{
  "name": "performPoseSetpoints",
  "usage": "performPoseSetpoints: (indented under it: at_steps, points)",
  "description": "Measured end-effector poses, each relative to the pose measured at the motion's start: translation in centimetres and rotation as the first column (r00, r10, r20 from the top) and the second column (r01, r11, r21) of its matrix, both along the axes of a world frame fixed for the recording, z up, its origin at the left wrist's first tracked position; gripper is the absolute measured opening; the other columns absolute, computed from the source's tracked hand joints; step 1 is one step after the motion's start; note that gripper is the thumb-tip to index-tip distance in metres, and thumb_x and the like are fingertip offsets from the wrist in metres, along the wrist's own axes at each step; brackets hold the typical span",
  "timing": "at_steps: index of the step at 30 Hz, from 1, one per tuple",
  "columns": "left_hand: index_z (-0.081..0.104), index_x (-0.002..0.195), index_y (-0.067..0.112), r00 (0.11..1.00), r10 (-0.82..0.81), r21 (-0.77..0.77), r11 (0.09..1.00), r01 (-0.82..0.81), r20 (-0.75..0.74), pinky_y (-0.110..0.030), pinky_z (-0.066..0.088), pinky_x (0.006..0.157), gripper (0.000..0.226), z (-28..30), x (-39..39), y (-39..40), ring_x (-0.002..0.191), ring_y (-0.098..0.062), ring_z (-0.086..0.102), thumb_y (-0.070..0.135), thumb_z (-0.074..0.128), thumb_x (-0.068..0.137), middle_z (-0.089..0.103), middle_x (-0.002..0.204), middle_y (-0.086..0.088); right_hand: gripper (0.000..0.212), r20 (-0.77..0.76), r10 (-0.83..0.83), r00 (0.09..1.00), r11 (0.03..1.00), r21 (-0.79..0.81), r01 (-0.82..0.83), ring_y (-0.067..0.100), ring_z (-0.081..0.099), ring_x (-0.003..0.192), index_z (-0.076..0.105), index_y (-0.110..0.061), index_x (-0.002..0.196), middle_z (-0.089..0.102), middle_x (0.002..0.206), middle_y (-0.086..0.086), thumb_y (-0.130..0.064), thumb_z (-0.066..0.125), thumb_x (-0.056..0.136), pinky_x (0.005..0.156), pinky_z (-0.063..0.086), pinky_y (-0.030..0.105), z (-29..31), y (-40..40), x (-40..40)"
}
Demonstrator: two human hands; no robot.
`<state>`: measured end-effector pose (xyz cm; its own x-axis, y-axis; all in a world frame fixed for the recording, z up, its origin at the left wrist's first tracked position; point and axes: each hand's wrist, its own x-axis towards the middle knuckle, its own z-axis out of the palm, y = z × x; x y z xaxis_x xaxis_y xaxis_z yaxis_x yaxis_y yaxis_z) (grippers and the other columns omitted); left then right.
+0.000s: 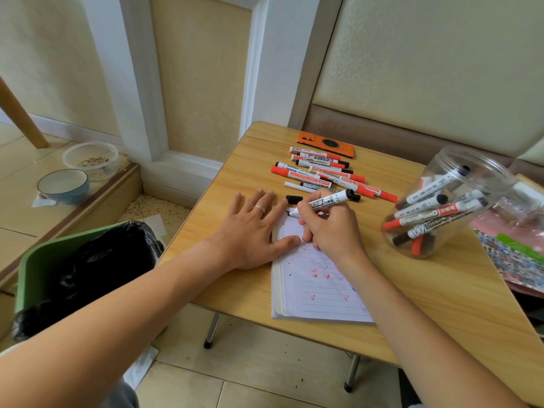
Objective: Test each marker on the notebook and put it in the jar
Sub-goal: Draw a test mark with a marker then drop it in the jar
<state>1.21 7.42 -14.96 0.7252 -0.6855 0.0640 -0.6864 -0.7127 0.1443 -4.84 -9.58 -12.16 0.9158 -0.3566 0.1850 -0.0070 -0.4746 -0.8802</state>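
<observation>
Table (241, 172) of light wood fills the middle, and everything for the job sits on it. Down at 9 o'clock from it, on the floor, stands a green bin (35, 260) with a black bag inside.

At 6 o'clock on the table lies the notebook (318, 295), open, with lined paper and small red and black marks on it. At 3 o'clock leans a clear jar (459, 201), tilted with its mouth up and away. Inside it are red and black markers, all mixed together.

At 12 o'clock a pile of markers (323, 172) lies flat, some with red caps, some with black. Just behind the pile is an orange phone case (326, 144).

The left hand (253, 231) lies flat, with its fingers spread out. Its palm is on the table and its thumb presses the top left corner of the notebook. A ring is on one finger.

The right hand (329, 228) pinches a black marker (326, 201) between thumb and fingers. The tip touches the top of the page, and the back end points to 2 o'clock.

A small black cap (294, 198) lies on the table at 12 o'clock from the notebook, just beside the left fingertips.
</observation>
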Motion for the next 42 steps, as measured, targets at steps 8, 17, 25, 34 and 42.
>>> performPoseSetpoints:
  at_steps: [8, 17, 25, 34, 42]
  points:
    - [-0.003, 0.161, 0.03, 1.0, -0.002, -0.005, 1.0, 0.002, -0.001, -0.053, -0.003, 0.124, 0.101, -0.2, 0.1, -0.1, 0.156, -0.023, -0.008, 0.086, -0.006, 0.077, 0.001, 0.17, -0.004, 0.008, -0.03, -0.035, 0.999, 0.999, -0.002, 0.035, 0.02, 0.065, 0.048, 0.066, -0.019, 0.088, 0.069, 0.061, 0.009, -0.021, 0.068, 0.095, 0.044, 0.046, 0.027, -0.1, -0.2, 0.0]
    - [0.008, 0.16, 0.036, 0.998, 0.01, -0.04, 0.999, -0.012, -0.059, -0.052, -0.002, 0.124, 0.095, 0.4, 0.5, 0.0, 0.156, -0.021, -0.003, 0.089, 0.012, 0.082, 0.007, 0.169, 0.0, 0.007, -0.021, -0.034, 0.999, 0.999, 0.026, 0.035, 0.019, 0.067, 0.051, 0.067, -0.019, 0.091, 0.07, 0.066, 0.005, -0.022, 0.067, 0.098, 0.044, 0.046, 0.026, -0.1, -0.2, 0.1]
    - [0.033, 0.149, 0.031, 0.995, 0.025, -0.12, 0.992, -0.036, -0.097, -0.046, 0.018, 0.115, 0.091, 1.5, 2.0, -0.1, 0.14, -0.02, 0.032, 0.086, 0.017, 0.078, 0.036, 0.152, 0.001, 0.007, -0.011, 0.013, 1.0, 0.999, 0.044, -0.012, 0.017, 0.064, 0.05, 0.067, -0.017, 0.09, 0.069, 0.064, 0.005, -0.019, 0.066, 0.097, 0.043, 0.045, 0.022, -0.2, -0.2, -0.1]
    - [0.045, 0.149, 0.034, 0.998, 0.053, -0.349, 0.935, -0.061, -0.033, -0.043, 0.034, 0.099, 0.045, 1.3, 3.2, -2.8, 0.128, -0.02, 0.044, 0.027, 0.039, 0.105, 0.05, 0.144, 0.001, 0.006, 0.046, -0.117, 0.992, 0.975, 0.197, 0.106, 0.026, 0.066, 0.05, 0.063, -0.02, 0.094, 0.067, 0.062, 0.001, -0.023, 0.063, 0.099, 0.042, 0.043, 0.025, -0.2, -0.4, 0.0]
    - [0.072, 0.106, 0.028, 0.996, 0.076, -0.515, 0.853, -0.092, -0.052, -0.042, 0.049, 0.087, 0.015, 1.0, 3.8, -3.1, 0.099, -0.017, 0.055, 0.025, 0.066, 0.093, 0.062, 0.104, 0.005, 0.002, 0.029, -0.098, 0.995, 0.958, 0.273, 0.087, 0.018, 0.065, 0.05, 0.066, -0.023, 0.1, 0.07, 0.068, 0.004, -0.023, 0.064, 0.101, 0.043, 0.045, 0.024, -0.3, -0.7, 0.1]
